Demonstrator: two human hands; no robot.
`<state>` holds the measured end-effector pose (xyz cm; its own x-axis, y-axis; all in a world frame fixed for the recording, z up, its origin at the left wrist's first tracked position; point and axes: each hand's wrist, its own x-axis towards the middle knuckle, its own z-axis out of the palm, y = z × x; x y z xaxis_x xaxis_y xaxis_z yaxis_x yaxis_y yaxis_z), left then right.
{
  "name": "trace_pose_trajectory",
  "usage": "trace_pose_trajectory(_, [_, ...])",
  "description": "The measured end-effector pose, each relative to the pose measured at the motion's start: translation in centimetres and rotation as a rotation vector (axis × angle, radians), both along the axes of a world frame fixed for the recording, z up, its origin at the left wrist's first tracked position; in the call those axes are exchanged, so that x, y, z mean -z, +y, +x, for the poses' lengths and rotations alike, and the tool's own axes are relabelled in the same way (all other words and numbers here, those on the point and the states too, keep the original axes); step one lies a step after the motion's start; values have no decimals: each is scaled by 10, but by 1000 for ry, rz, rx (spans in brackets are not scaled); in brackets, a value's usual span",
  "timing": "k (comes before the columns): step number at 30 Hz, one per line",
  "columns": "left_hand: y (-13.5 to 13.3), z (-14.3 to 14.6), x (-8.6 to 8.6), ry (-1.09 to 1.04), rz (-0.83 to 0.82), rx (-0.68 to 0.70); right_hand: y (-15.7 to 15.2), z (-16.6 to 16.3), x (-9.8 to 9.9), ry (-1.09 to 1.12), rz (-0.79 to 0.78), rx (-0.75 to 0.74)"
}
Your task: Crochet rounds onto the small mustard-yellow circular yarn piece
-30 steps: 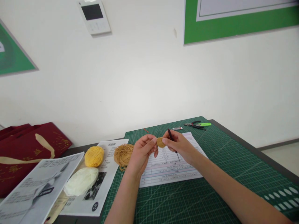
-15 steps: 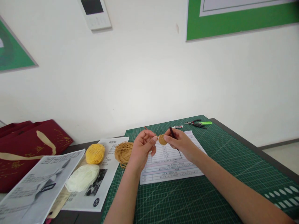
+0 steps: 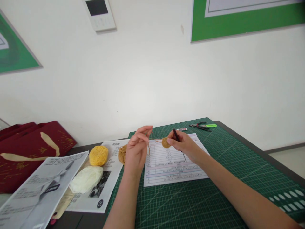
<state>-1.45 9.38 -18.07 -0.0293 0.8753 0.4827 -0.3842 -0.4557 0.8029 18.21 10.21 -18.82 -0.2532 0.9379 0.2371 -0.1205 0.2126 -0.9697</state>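
My right hand is closed around a dark-handled crochet hook and pinches a small round tan crochet piece at its edge. From that piece a strand of tan yarn stretches left to my left hand. The left hand is raised with its fingers loosely bent and the yarn running over them; a short length hangs below the fingertips. Partly hidden behind the left wrist lies a tan yarn ball.
A printed sheet lies under the hands on a green cutting mat. At left are a yellow yarn ball, a whitish ball, printed papers and a dark red bag. Pliers lie at the back.
My left hand has moved left, away from the crochet piece, and its fingers have lifted. More yarn now stretches between them. My right hand stays about where it was.
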Motion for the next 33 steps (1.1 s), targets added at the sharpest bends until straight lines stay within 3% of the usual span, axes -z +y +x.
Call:
trace_pose_trajectory(5, [6,7,13,283,-49,-87,1,0,1,18,17,3])
trace_pose_trajectory(10, [-7,27,4,282,-94,-41,-4,-1,-6,49,49,41])
trace_pose_trajectory(14, [-29,46,-31,132,-92,48,-23,-3,-31,114,102,107])
trace_pose_trajectory(20, [-59,53,-118,82,-16,132,-58,-7,-104,184,241,184])
trace_pose_trajectory(23, [-71,49,-152,90,46,134,-64,-11,-136,174,344,171])
trace_pose_trajectory(27, [-83,40,-171,48,16,15,-59,-20,-157,188,334,110])
trace_pose_trajectory(33, [-86,22,-170,31,-14,-56,-54,-31,-157,184,322,-8])
